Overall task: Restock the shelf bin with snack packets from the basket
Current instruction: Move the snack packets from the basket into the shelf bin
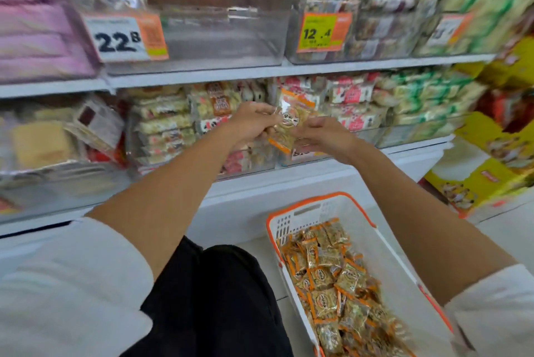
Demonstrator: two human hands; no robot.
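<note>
Dozens of snack packets (332,284), gold with orange edges, lie heaped in the white basket (398,252) on the floor by the person's right knee, so plenty of stock is left to move. Above it, both arms reach forward and meet in front of the lower shelf.

The left hand (251,122) and the right hand (320,137) each curl their fingers round a small bundle of packets (291,122) held between them, with one packet standing up out of the top. The bundle is too blurred to count. Behind the hands, the lower bins (179,125) look full of other snacks.

Higher and farther back, a clear bin (225,38) beside the 22 price tag (124,38) stands almost bare at the front. What may be matching orange-edged packets sit at its back left, so I judge this the one to fill.

The step in hand seems to be squaring the bundle before it goes up. To do it well:
- Line the packets up face-forward and edge to edge.
- Grip them firmly with both hands so none slips.
- Lift them over the bin's front wall.
- Set them down at the back first, in a tidy row.
</note>
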